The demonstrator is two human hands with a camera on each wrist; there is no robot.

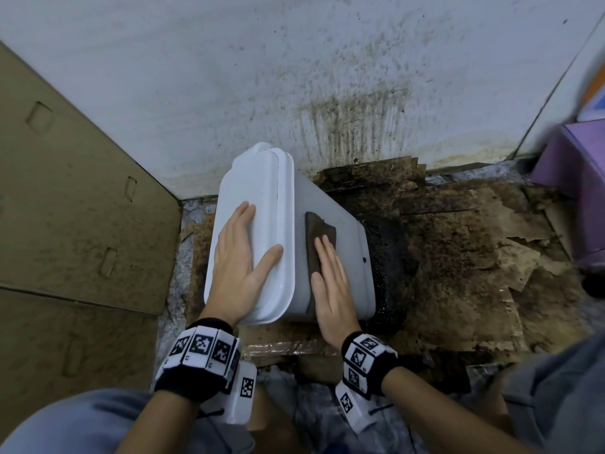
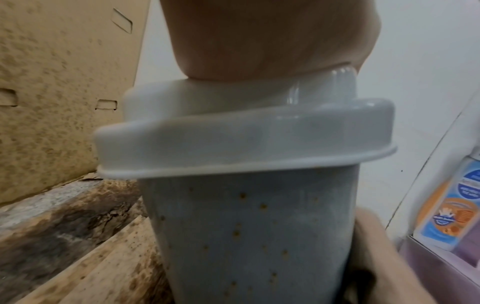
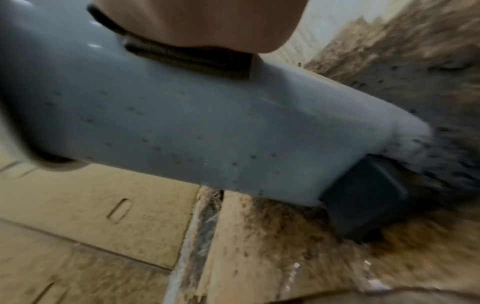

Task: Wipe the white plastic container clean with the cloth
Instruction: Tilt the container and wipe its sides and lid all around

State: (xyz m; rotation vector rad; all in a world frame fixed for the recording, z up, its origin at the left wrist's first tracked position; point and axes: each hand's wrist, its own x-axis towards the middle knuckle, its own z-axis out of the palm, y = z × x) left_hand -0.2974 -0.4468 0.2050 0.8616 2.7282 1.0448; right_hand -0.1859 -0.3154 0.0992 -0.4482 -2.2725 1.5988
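Observation:
The white plastic container lies tilted on its side on the dirty floor, its lid facing left. My left hand rests flat on the lid with straight fingers. My right hand presses a folded dark brown cloth flat against the container's upward side wall. The left wrist view shows the lid rim and a wall dotted with brown spots. The right wrist view shows the cloth under my palm and the speckled side.
Stained cardboard stands on the left, and soiled cardboard sheets cover the floor. A black patch lies under the container's base. The spattered white wall is behind. A purple box sits at the right.

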